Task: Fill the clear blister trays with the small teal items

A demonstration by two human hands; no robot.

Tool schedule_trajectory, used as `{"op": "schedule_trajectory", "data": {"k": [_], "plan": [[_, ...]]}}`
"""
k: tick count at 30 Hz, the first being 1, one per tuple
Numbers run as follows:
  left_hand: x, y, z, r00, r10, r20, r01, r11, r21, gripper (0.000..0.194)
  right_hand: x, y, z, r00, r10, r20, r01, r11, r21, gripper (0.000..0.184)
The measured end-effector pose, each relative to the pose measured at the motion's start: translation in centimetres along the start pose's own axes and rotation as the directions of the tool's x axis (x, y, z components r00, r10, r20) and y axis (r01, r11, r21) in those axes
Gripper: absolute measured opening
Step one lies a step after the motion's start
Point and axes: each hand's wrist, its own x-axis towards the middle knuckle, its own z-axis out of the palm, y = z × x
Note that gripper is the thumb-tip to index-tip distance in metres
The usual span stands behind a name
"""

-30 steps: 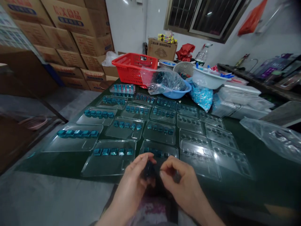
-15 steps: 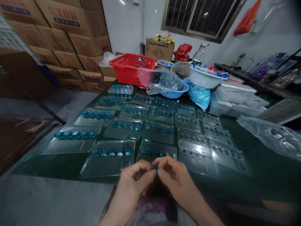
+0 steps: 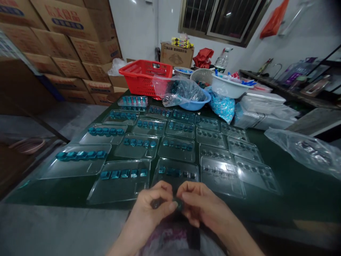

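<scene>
Close in front of me, both hands work together above the near table edge. My left hand [image 3: 156, 204] is closed, with dark teal gem-like pieces [image 3: 179, 203] in its fingers; one shows by the thumb tip, another in the finger gap. My right hand [image 3: 202, 201] has curled fingers against the piece at the left thumb tip. Just beyond lies a clear plastic tray [image 3: 173, 183], its row part filled with teal pieces and its right cavities without colour. To its left sits another clear tray [image 3: 117, 188] with a full row of teal pieces [image 3: 125, 173].
Several more clear trays cover the dark green table [image 3: 301, 195], those on the right colourless. At the back stand a red basket [image 3: 145, 78], a blue basin [image 3: 195, 104], a pale basin [image 3: 230, 87] and a bag of blue pieces [image 3: 223, 106]. A clear bag [image 3: 306, 149] lies right.
My hands came together, and the fingertips now meet at a dark teal piece. The right fingers have curled lower around it. The view has shifted slightly to the right.
</scene>
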Motion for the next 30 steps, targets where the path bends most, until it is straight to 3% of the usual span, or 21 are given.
{"op": "schedule_trajectory", "data": {"k": [8,13,16,18,20,22,24,26,30], "plan": [[0.2,1.7,-0.2,0.983,0.108,0.147,-0.134,0.974,0.182,0.014,-0.4,0.2,-0.6,0.995,0.046,0.086,-0.047,0.999,0.007,0.021],[0.3,2.0,0.0,0.985,0.099,0.141,-0.126,0.971,0.202,0.016,-0.7,0.1,-0.5,0.994,0.071,0.088,-0.075,0.996,0.045,0.026],[0.2,1.6,0.2,0.994,0.031,0.103,-0.045,0.99,0.134,0.014,-0.6,0.0,-0.3,0.999,0.005,0.035,-0.007,0.998,0.068,0.023],[0.1,1.0,0.4,0.994,-0.074,0.077,0.075,0.997,-0.006,0.013,-0.5,0.0,-0.2,0.998,-0.06,-0.024,0.061,0.997,0.051,0.021],[0.0,0.2,0.7,0.974,-0.216,0.075,0.227,0.951,-0.209,0.013,-0.3,0.1,0.0,0.992,-0.108,-0.06,0.108,0.994,-0.004,0.02],[0.1,-0.4,0.9,0.931,-0.36,0.055,0.352,0.849,-0.395,0.011,-0.4,0.0,0.2,0.988,-0.135,-0.072,0.127,0.986,-0.111,0.017],[0.1,-0.7,1.0,0.877,-0.48,0.003,0.413,0.752,-0.514,0.009,-0.7,-0.3,0.6,0.971,-0.212,-0.106,0.172,0.938,-0.301,0.015],[0.3,-0.8,1.0,0.851,-0.525,-0.022,0.422,0.708,-0.566,0.009,-1.3,-0.7,0.9,0.934,-0.337,-0.119,0.231,0.822,-0.52,0.017],[0.5,-0.6,1.1,0.876,-0.482,0.02,0.407,0.717,-0.566,0.011,-2.4,-1.1,1.1,0.902,-0.431,0.01,0.305,0.623,-0.721,0.028]]}}
